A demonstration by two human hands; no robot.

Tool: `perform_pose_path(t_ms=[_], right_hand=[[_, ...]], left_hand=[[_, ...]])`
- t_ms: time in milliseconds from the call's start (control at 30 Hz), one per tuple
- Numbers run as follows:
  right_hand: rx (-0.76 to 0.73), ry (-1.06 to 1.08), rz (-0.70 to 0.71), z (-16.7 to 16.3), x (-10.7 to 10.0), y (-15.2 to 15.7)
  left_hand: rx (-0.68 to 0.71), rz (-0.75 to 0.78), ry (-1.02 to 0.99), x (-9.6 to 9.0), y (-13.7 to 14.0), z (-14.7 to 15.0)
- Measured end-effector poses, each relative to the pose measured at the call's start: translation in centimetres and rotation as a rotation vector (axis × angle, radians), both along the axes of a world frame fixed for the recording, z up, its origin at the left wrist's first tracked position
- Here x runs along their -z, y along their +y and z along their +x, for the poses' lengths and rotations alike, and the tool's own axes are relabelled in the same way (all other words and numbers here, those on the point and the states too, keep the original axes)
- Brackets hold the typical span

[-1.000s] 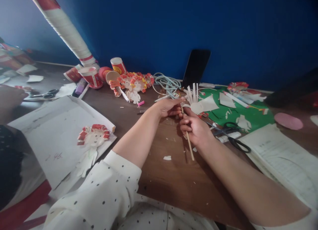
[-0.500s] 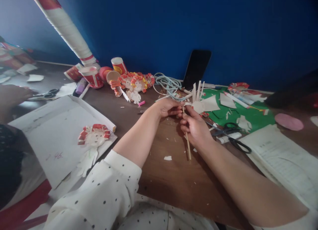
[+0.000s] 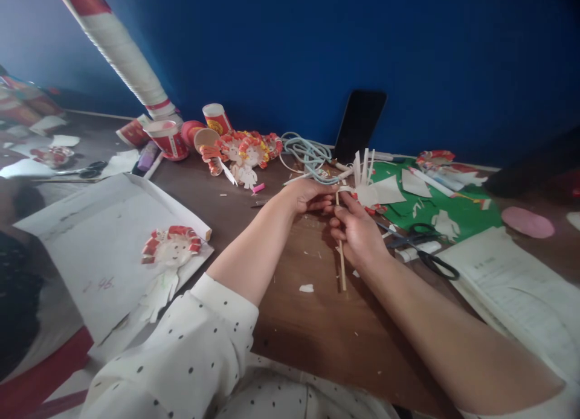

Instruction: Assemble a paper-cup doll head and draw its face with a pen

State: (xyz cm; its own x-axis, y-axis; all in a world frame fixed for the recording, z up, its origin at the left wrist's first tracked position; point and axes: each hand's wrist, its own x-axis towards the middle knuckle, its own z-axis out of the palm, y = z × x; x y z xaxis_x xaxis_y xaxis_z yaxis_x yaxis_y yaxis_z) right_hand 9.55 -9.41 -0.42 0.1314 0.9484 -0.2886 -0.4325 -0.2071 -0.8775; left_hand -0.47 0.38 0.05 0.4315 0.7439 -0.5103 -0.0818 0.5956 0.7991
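My left hand (image 3: 315, 197) is closed, its fingertips pinching the end of a white paper strip at the top of a thin wooden stick (image 3: 342, 265). Closed around the upper part of that stick is my right hand (image 3: 357, 229), with the stick's lower end pointing toward me. The strip belongs to a white paper piece (image 3: 378, 191) cut into several strips, with red showing along its lower edge. Some strips stand upright just beyond my right hand. My fingers partly hide where strip and stick meet.
Black-handled scissors (image 3: 430, 256) lie right of my right hand, by a green sheet (image 3: 475, 211). A dark phone (image 3: 360, 126) leans on the blue wall. Paper cups (image 3: 167, 140), paper figures (image 3: 247, 156) and a cable (image 3: 308, 156) are behind. Left, a paper figure (image 3: 172, 250) lies on white board (image 3: 90, 238).
The stick's lower end has swung slightly left, and the cut paper piece has shifted a little to the right. At the far left, another person's hand has moved down from the table.
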Motion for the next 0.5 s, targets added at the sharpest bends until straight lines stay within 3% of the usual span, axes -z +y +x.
perform_pose_path(t_ms=[500], right_hand=[[-0.060, 0.025, -0.042, 0.14, -0.13, 0.18]], left_hand=[[0.009, 0.039, 0.048, -0.64, -0.24, -0.15]])
